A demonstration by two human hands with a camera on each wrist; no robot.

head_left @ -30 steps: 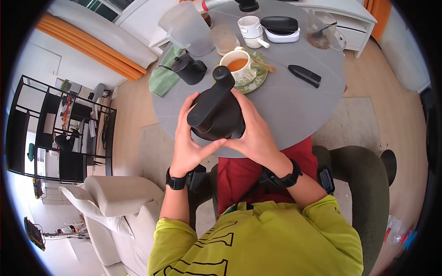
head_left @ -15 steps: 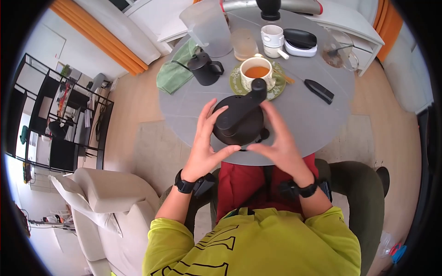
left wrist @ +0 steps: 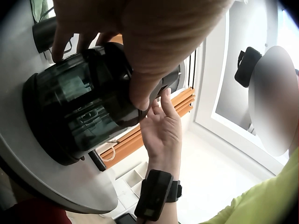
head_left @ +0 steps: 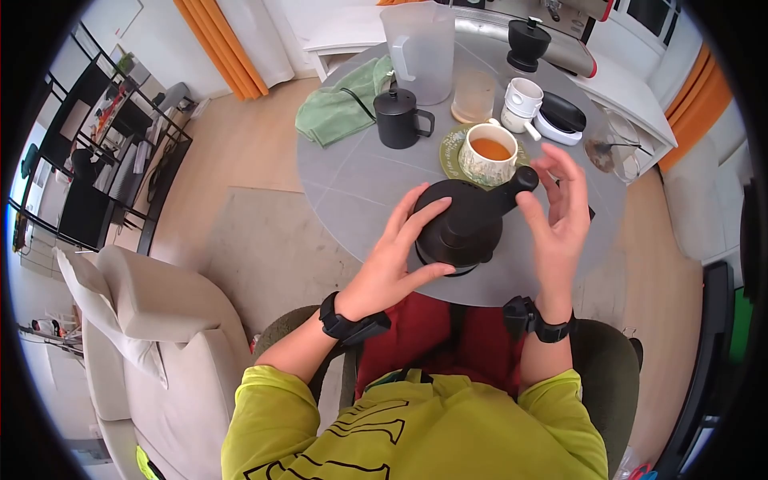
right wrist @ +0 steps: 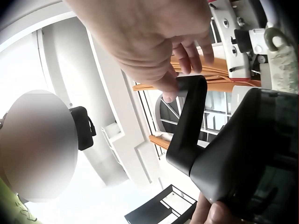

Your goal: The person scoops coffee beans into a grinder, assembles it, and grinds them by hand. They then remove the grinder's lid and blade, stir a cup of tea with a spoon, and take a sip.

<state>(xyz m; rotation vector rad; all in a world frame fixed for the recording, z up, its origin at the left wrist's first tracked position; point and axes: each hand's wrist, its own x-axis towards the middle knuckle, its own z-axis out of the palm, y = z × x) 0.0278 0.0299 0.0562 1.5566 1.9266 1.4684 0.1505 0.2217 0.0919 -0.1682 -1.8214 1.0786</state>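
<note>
A black hand-crank coffee grinder [head_left: 452,232] stands near the table's front edge, its crank arm pointing right in the head view. My left hand [head_left: 388,268] holds it from the left, fingers and thumb spread around its upper part. In the left wrist view the lower body [left wrist: 77,102] is dark and see-through. My right hand [head_left: 560,212] is at the crank knob [head_left: 525,178], thumb right at it and fingers loosely bent beyond. The right wrist view shows the thumb beside the end of the crank arm [right wrist: 187,126]. Behind the grinder stands a cup of amber drink [head_left: 488,156] on a green patterned saucer [head_left: 453,164].
A black lidded pot [head_left: 400,120] and a green cloth [head_left: 340,104] lie back left on the grey table [head_left: 360,216]. Further back are a plastic jug [head_left: 428,56], a glass [head_left: 474,100], white stacked cups [head_left: 522,100], a white-and-black device [head_left: 560,116] and a glass jug [head_left: 612,152].
My right hand has left the grinder's side and moved up to the crank knob. The grinder has come down from between both hands to the table; the left hand still holds it.
</note>
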